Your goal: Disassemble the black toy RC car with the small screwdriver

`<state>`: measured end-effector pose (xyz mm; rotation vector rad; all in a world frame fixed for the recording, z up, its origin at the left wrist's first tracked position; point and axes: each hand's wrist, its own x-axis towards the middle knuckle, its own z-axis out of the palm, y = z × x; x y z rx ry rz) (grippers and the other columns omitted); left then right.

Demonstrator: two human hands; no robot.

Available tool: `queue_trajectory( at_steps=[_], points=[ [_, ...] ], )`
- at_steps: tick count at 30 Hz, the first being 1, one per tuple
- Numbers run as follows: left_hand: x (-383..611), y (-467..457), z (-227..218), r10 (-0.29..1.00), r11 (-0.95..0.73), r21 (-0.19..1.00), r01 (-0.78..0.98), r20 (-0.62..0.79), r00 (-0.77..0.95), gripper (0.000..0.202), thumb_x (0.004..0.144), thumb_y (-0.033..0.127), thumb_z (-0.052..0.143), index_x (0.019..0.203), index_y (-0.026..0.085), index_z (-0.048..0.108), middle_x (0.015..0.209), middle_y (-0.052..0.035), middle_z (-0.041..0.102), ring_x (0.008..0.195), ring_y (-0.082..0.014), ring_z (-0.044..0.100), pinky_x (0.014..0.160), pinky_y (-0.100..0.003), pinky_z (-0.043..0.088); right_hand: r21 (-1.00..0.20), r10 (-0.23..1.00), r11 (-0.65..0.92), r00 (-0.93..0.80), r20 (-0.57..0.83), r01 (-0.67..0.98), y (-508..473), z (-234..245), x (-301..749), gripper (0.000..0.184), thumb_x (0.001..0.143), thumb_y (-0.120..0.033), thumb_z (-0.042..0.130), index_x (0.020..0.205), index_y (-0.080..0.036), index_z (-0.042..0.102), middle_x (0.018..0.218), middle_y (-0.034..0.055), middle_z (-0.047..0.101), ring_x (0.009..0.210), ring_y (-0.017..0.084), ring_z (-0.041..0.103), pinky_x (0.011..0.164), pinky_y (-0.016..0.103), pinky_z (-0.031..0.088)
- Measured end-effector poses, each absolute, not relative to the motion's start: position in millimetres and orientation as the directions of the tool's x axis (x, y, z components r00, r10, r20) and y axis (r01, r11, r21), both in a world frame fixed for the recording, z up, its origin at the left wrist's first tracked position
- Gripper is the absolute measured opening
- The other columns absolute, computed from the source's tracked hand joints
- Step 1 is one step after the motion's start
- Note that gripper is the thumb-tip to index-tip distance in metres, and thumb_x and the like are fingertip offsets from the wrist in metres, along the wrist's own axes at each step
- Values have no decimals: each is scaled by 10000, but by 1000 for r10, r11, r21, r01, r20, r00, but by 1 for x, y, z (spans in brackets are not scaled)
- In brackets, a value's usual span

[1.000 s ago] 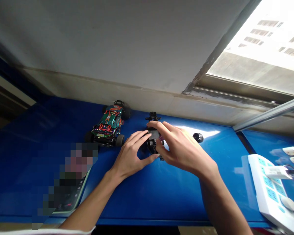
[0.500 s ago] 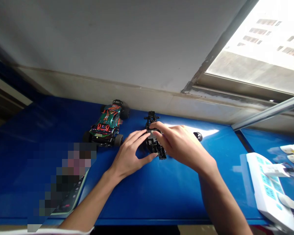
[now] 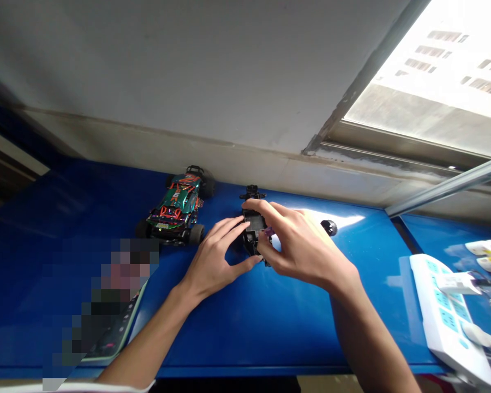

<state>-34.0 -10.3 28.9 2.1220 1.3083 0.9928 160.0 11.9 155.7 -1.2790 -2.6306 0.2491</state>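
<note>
A small black model-car chassis (image 3: 252,224) lies on the blue table (image 3: 270,322) near the back wall. My left hand (image 3: 215,261) cups its left side, fingertips and thumb touching it. My right hand (image 3: 300,245) curls over the chassis from the right, fingers on its top and thumb near a small purple part (image 3: 269,232).
A finished green and red model car (image 3: 175,210) stands to the left of the chassis. A loose black wheel (image 3: 329,227) lies to the right. A white power strip (image 3: 445,316) with plugs sits at the right edge; a device (image 3: 106,338) lies at front left.
My right hand has shifted its fingers on the chassis, lowering over it and then lifting back so the purple part shows again. My left hand stays in place.
</note>
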Motion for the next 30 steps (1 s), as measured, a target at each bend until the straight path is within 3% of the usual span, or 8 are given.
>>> queue_trajectory(
  at_steps=[4, 9, 14, 19, 23, 25, 27, 30],
  points=[
    [-33, -10, 29, 904, -428, 689, 585, 323, 280, 687, 908, 595, 737, 1458, 197, 630, 1547, -133, 603, 1469, -358, 505, 1240, -558, 436, -225, 822, 561, -567, 43, 797, 13, 155, 160, 348, 1093, -353, 433, 1392, -241, 573, 808, 30, 739, 702, 190, 663, 659, 281, 355],
    [-33, -11, 28, 895, -445, 688, 574, 338, 290, 671, 923, 575, 729, 1474, 209, 614, 1559, -115, 595, 1485, -343, 489, 1251, -543, 428, -268, 790, 607, -604, 103, 748, 13, 156, 162, 516, 998, -206, 518, 1509, -260, 479, 1075, 63, 755, 799, 184, 670, 698, 280, 384],
    [-34, -11, 27, 901, -434, 679, 592, 322, 292, 677, 921, 592, 725, 1459, 193, 623, 1535, -138, 611, 1464, -351, 509, 1241, -554, 434, -225, 834, 545, -551, 44, 808, 13, 156, 161, 343, 1108, -350, 410, 1379, -248, 594, 829, 30, 741, 700, 188, 650, 645, 287, 339],
    [-34, -11, 28, 896, -444, 684, 579, 331, 296, 679, 927, 587, 723, 1483, 216, 603, 1560, -117, 592, 1487, -340, 485, 1250, -547, 425, -247, 773, 630, -624, 114, 736, 14, 156, 164, 456, 1028, -200, 479, 1482, -227, 509, 1026, 69, 762, 867, 202, 677, 765, 296, 400],
    [-34, -11, 27, 900, -436, 687, 581, 328, 288, 664, 915, 581, 739, 1460, 219, 627, 1550, -122, 600, 1469, -351, 507, 1240, -553, 438, -195, 807, 589, -586, 81, 784, 14, 157, 161, 275, 1085, -349, 462, 1256, -212, 628, 816, 38, 734, 760, 204, 661, 709, 298, 369],
    [-34, -11, 27, 902, -432, 686, 586, 327, 282, 669, 908, 581, 746, 1461, 224, 629, 1535, -123, 614, 1457, -359, 521, 1232, -562, 446, -161, 831, 553, -554, 38, 818, 14, 156, 160, 299, 1114, -400, 414, 1206, -229, 641, 767, 26, 725, 672, 187, 638, 653, 291, 326],
    [-34, -11, 28, 900, -435, 686, 583, 330, 283, 676, 908, 574, 748, 1476, 231, 618, 1534, -118, 616, 1462, -358, 516, 1231, -561, 447, -177, 826, 560, -562, 41, 809, 14, 156, 160, 291, 1105, -328, 414, 1307, -239, 604, 857, 40, 754, 710, 186, 656, 659, 283, 336],
    [-34, -10, 29, 894, -448, 689, 570, 339, 293, 658, 919, 557, 740, 1479, 234, 615, 1554, -110, 602, 1479, -351, 500, 1242, -552, 436, -249, 782, 619, -613, 108, 745, 14, 155, 162, 452, 1011, -211, 496, 1462, -227, 505, 1042, 72, 763, 852, 200, 675, 735, 285, 396]
  ],
)
